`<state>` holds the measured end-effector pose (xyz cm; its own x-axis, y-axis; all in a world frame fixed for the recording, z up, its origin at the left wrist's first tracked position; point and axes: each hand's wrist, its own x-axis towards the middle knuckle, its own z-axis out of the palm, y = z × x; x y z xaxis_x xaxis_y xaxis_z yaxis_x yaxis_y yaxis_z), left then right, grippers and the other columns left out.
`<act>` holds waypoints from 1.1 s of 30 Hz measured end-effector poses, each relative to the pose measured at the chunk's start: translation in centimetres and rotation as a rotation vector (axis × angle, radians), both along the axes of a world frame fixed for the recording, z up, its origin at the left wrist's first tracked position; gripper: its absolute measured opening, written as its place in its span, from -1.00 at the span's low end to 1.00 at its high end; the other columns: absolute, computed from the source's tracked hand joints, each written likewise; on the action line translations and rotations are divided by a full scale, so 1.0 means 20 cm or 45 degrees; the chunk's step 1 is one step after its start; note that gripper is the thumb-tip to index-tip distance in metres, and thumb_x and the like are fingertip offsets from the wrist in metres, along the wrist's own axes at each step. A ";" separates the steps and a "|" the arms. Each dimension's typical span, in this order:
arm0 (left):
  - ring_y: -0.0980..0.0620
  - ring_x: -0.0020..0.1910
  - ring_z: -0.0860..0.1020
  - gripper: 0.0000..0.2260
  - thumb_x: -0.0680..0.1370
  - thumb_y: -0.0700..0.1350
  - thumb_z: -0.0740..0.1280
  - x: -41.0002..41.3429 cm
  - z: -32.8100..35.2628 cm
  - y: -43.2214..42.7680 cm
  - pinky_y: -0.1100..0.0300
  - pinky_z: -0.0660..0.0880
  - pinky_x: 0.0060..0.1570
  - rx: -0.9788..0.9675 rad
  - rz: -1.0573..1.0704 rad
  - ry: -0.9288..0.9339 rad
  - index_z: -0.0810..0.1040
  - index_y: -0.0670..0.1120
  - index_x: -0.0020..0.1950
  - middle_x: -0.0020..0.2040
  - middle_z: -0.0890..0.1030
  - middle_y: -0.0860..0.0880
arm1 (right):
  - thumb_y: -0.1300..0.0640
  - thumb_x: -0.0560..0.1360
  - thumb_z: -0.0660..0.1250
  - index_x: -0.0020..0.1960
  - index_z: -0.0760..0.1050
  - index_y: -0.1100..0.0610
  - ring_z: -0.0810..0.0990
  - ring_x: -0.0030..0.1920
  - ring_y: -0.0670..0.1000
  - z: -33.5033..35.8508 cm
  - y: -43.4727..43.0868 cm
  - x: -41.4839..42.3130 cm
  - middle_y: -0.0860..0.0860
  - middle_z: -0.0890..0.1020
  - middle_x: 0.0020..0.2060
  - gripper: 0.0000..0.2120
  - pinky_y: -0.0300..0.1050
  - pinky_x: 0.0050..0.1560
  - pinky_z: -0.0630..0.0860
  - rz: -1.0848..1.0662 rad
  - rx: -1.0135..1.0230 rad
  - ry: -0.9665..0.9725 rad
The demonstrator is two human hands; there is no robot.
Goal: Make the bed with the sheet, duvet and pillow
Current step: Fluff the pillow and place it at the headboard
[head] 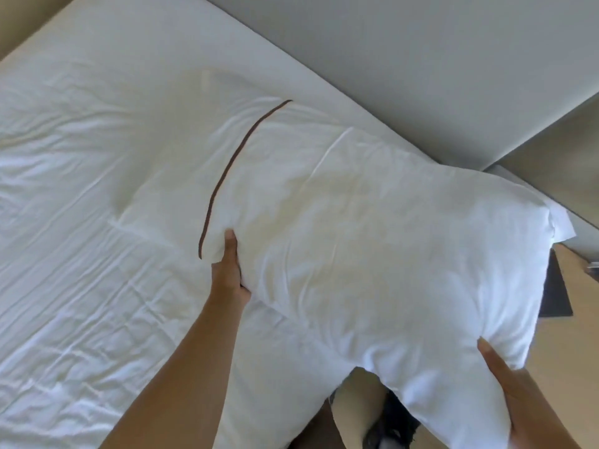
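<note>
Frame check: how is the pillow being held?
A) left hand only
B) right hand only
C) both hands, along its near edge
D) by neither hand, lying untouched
C: the left hand grips the pillow beside its brown stripe, while the right hand holds the near right corner.

Count on inspection: one pillow [372, 238], bearing one brown stripe [227, 176]; one white sheet [81, 196], frame left; one grey headboard [421, 59], upper right; two hands, left hand [227, 273] and right hand [518, 393].
</note>
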<state>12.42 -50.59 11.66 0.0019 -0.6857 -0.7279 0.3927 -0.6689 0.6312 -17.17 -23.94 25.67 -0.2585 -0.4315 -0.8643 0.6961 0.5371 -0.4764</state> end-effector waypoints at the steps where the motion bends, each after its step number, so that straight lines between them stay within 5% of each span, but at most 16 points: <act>1: -0.16 0.33 0.55 -0.27 0.33 0.30 0.55 -0.05 0.01 0.05 -0.24 0.46 0.30 0.002 -0.017 -0.003 0.51 0.04 0.43 0.35 0.58 -0.08 | 0.12 0.63 0.19 0.10 0.58 0.18 0.74 -0.31 0.07 0.01 0.07 -0.04 0.13 0.75 -0.22 -0.78 -0.14 -0.50 0.59 0.002 0.007 -0.004; 3: -0.15 0.33 0.55 -0.29 0.36 0.26 0.54 -0.16 0.01 0.19 -0.21 0.46 0.31 -0.014 -0.004 -0.007 0.49 0.04 0.45 0.36 0.57 -0.08 | 0.12 0.63 0.18 0.15 0.58 0.19 0.75 -0.23 0.07 0.02 0.21 -0.12 0.14 0.75 -0.13 -0.75 -0.14 -0.43 0.62 0.022 0.023 0.032; 7: -0.17 0.38 0.50 -0.35 0.45 0.26 0.47 -0.40 0.02 0.48 -0.30 0.38 0.36 -0.015 -0.102 0.052 0.44 0.08 0.48 0.42 0.52 -0.07 | 0.00 0.54 0.34 0.06 0.57 0.22 0.73 -0.33 0.00 0.05 0.51 -0.34 0.09 0.74 -0.28 -0.72 -0.23 -0.48 0.57 0.119 0.054 0.194; 9: -0.19 0.44 0.43 -0.39 0.53 0.27 0.37 -0.55 0.02 0.67 -0.31 0.31 0.41 -0.014 -0.190 0.141 0.39 0.07 0.52 0.48 0.45 -0.08 | -0.29 0.17 0.60 0.08 0.60 0.17 0.75 -0.24 0.02 0.05 0.72 -0.49 0.09 0.75 -0.20 -0.32 -0.22 -0.41 0.59 0.186 0.061 0.292; 11: -0.19 0.45 0.42 -0.45 0.60 0.25 0.26 -0.74 0.02 0.88 -0.27 0.32 0.41 0.014 -0.270 0.195 0.37 0.04 0.53 0.49 0.44 -0.09 | -0.39 -0.02 0.63 0.15 0.61 0.12 0.75 -0.09 0.07 0.03 1.00 -0.64 0.12 0.75 -0.05 -0.10 -0.18 -0.30 0.63 0.113 0.066 0.322; 15: -0.20 0.48 0.38 -0.37 0.55 0.27 0.34 -1.11 0.01 1.28 -0.30 0.26 0.44 0.031 -0.506 0.199 0.35 0.01 0.54 0.51 0.41 -0.11 | -0.07 0.49 0.37 0.19 0.59 0.17 0.75 -0.09 0.09 -0.04 1.57 -0.88 0.14 0.74 -0.03 -0.61 -0.16 -0.31 0.64 -0.119 0.129 0.244; 19: -0.09 0.32 0.56 -0.46 0.48 0.21 0.45 -1.43 -0.02 1.67 -0.11 0.47 0.31 0.090 -0.597 0.106 0.52 0.01 0.40 0.35 0.58 -0.06 | -0.11 0.39 0.44 0.14 0.60 0.20 0.75 -0.18 0.11 -0.12 2.01 -1.06 0.16 0.75 -0.09 -0.54 -0.14 -0.35 0.64 -0.286 0.303 0.253; 22: -0.03 0.12 0.66 -0.61 0.43 0.20 0.47 -1.56 -0.05 1.82 -0.07 0.54 0.23 0.137 -0.570 -0.102 0.61 0.04 0.16 0.19 0.68 -0.02 | -0.28 0.04 0.67 0.14 0.60 0.19 0.75 -0.12 0.13 -0.27 2.16 -1.15 0.15 0.75 -0.06 -0.17 -0.10 -0.26 0.67 -0.281 0.402 0.277; 24: -0.03 0.13 0.64 -0.59 0.42 0.21 0.48 -1.55 -0.08 1.82 -0.10 0.52 0.26 0.140 -0.578 -0.179 0.59 0.04 0.17 0.16 0.68 0.01 | -0.21 0.25 0.60 0.14 0.59 0.20 0.74 -0.12 0.13 -0.37 2.19 -1.15 0.13 0.75 -0.10 -0.36 -0.03 -0.10 0.68 -0.264 0.406 0.277; 27: -0.11 0.29 0.56 -0.21 0.23 0.37 0.54 -1.49 -0.08 1.77 -0.29 0.45 0.30 0.211 -0.831 -0.192 0.50 0.08 0.38 0.28 0.63 0.03 | -0.08 0.53 0.42 0.03 0.56 0.13 0.63 -0.19 -0.01 -0.47 2.18 -1.13 0.05 0.67 -0.18 -0.73 -0.06 -0.03 0.49 -0.208 0.590 0.480; 29: -0.15 0.28 0.55 -0.08 0.17 0.44 0.52 -1.44 -0.03 1.74 -0.32 0.43 0.29 0.352 -0.996 -0.356 0.42 0.06 0.43 0.30 0.59 0.01 | -0.21 0.43 0.47 0.10 0.56 0.21 0.63 -0.11 0.07 -0.50 2.18 -1.11 0.11 0.65 -0.09 -0.49 -0.04 -0.07 0.49 -0.197 0.680 0.628; 31: -0.16 0.20 0.58 -0.14 0.24 0.45 0.46 -1.40 0.09 1.74 -0.25 0.47 0.26 0.414 -1.206 -0.498 0.40 0.03 0.40 0.26 0.58 -0.04 | -0.33 0.24 0.39 0.30 0.43 0.25 0.54 0.20 0.22 -0.48 2.18 -1.07 0.22 0.56 0.17 -0.15 0.05 0.15 0.47 -0.167 0.805 0.742; 33: -0.14 0.18 0.59 -0.16 0.30 0.46 0.41 -1.36 0.24 1.74 -0.17 0.53 0.19 0.386 -1.471 -0.690 0.38 0.00 0.40 0.25 0.57 -0.10 | -0.23 0.32 0.39 0.41 0.32 0.21 0.38 0.36 0.24 -0.37 2.12 -0.99 0.24 0.36 0.37 -0.19 0.09 0.33 0.36 -0.132 0.860 0.873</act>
<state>-14.78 -15.75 16.41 -0.1338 -0.2989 -0.9449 -0.7531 -0.5890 0.2930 -37.07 18.44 18.30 -0.8078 0.1545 -0.5689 0.4414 0.7980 -0.4102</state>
